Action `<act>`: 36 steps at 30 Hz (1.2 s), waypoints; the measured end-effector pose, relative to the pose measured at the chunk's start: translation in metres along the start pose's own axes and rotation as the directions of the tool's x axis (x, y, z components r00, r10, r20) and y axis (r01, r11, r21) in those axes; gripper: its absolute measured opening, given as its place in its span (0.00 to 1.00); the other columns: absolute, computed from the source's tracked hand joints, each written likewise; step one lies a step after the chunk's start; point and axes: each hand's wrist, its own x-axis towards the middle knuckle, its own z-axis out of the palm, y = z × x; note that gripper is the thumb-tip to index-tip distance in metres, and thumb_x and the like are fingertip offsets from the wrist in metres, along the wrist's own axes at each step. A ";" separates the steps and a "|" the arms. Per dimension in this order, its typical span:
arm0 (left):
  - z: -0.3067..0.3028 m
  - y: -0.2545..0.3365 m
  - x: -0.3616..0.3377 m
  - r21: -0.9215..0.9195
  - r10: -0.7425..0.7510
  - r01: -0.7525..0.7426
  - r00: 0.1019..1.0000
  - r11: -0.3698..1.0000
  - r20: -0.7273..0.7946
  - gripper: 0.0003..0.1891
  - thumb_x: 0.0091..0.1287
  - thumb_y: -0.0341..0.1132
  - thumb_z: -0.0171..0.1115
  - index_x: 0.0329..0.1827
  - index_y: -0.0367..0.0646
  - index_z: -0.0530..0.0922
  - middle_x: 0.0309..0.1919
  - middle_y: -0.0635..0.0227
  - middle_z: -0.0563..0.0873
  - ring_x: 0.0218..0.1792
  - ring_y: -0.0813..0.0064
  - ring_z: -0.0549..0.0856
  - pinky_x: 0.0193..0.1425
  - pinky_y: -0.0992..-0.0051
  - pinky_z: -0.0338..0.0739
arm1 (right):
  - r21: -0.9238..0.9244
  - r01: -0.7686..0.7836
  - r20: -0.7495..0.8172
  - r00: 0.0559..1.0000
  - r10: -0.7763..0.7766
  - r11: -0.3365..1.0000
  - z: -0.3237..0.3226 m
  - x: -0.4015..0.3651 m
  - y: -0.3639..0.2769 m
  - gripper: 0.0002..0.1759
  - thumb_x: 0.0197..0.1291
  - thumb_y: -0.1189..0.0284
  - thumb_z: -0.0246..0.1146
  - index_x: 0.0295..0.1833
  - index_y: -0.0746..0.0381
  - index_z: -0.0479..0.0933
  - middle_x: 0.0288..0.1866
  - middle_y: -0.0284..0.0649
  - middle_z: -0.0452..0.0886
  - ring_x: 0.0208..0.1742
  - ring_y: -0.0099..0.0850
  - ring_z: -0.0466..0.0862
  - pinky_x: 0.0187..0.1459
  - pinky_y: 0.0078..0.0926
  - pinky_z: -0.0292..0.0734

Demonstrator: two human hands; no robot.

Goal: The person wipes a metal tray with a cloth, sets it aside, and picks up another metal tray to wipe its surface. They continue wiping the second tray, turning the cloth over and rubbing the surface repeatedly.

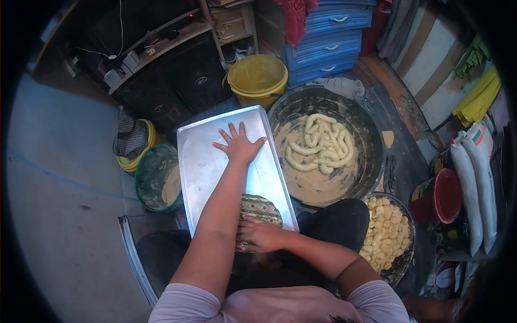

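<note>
basin (371, 134) of dough ropes (320, 142), just right of tray. metal tray (204, 172), left hand (237, 144) flat on its far end, fingers splayed wide. patterned round pad (264, 207) on tray's near end, right hand (259, 235) laid on its near edge; grip cannot be told.

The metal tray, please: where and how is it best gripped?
Probably by the raised rim of its long sides, coming from left and right. The metal tray is shallow and flat, so only the rim offers a hold. The left hand lies flat on it; the right hand rests on a patterned pad at its near end.
</note>
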 end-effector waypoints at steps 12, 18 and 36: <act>0.026 0.002 0.023 0.084 0.356 -0.352 0.934 0.932 -0.035 0.33 0.71 0.52 0.40 0.75 0.46 0.52 0.76 0.56 0.49 0.76 0.54 0.46 0.72 0.39 0.33 | 0.041 0.013 -0.035 0.999 -0.012 0.999 0.006 -0.001 0.007 0.25 0.62 0.61 0.57 0.63 0.60 0.72 0.68 0.47 0.67 0.74 0.42 0.57 0.75 0.49 0.40; 0.037 -0.010 -0.025 0.140 0.656 -0.660 0.751 0.739 0.076 0.36 0.72 0.53 0.37 0.74 0.34 0.50 0.75 0.53 0.51 0.76 0.58 0.49 0.76 0.51 0.37 | 0.073 0.006 0.027 1.000 -0.008 0.997 0.009 0.001 0.009 0.23 0.63 0.61 0.55 0.62 0.59 0.73 0.70 0.45 0.65 0.75 0.40 0.57 0.75 0.48 0.41; 0.004 -0.021 0.081 0.181 0.356 -0.339 0.932 0.923 -0.073 0.38 0.68 0.63 0.39 0.76 0.52 0.53 0.76 0.67 0.51 0.76 0.63 0.48 0.76 0.50 0.36 | -0.092 -0.132 0.060 0.989 0.137 0.987 -0.010 0.010 -0.012 0.26 0.55 0.61 0.62 0.61 0.53 0.74 0.70 0.40 0.65 0.68 0.40 0.64 0.69 0.42 0.53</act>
